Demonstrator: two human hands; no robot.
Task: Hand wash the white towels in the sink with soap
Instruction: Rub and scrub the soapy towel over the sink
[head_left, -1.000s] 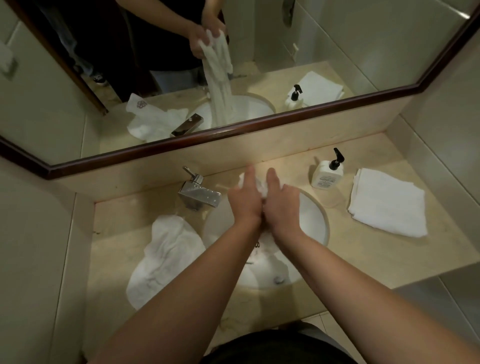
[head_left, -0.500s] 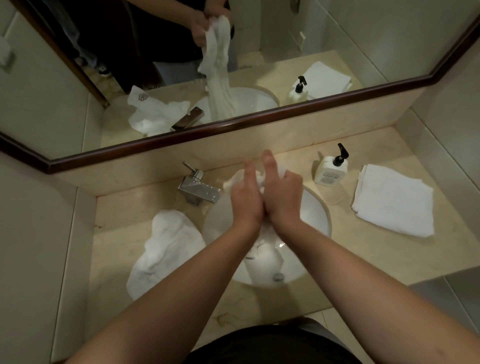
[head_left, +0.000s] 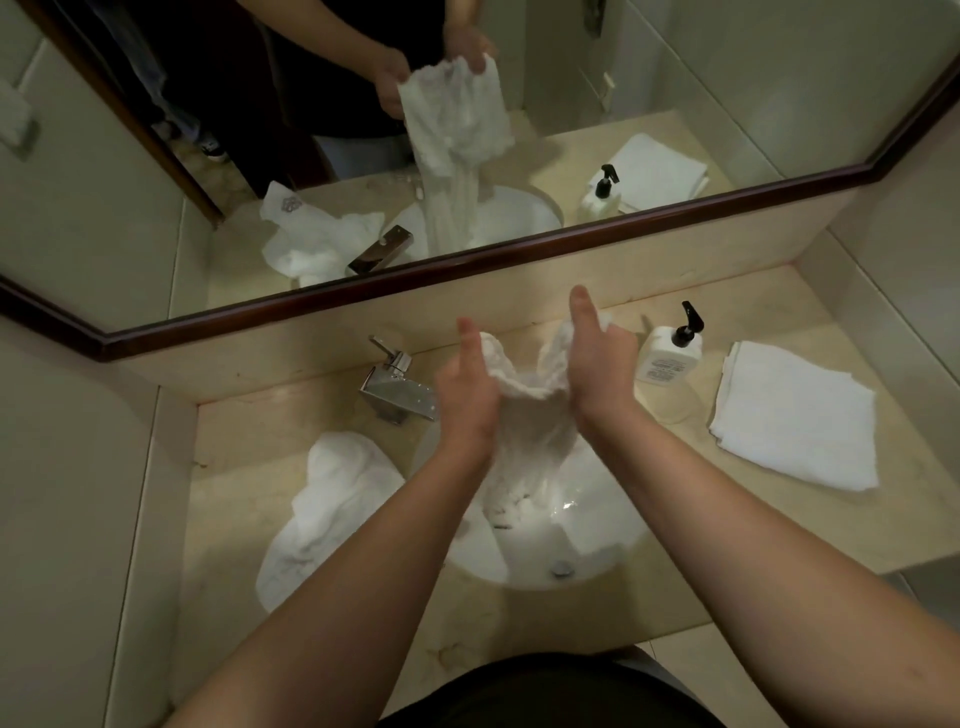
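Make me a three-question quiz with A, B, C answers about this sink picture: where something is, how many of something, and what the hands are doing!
1. Where is the soap bottle?
A. In the sink
B. On the counter, right of the sink
C. On the floor

2. How many white towels are not in the mirror?
A. One
B. Two
C. Three

3. What is the wet towel doing?
A. Held up by both hands
B. Lying folded
C. Hanging on a hook

Answers: 1 B, it stands beside the folded towel. 2 C, held, folded, and crumpled towel. 3 A, left hand and right hand grip it.
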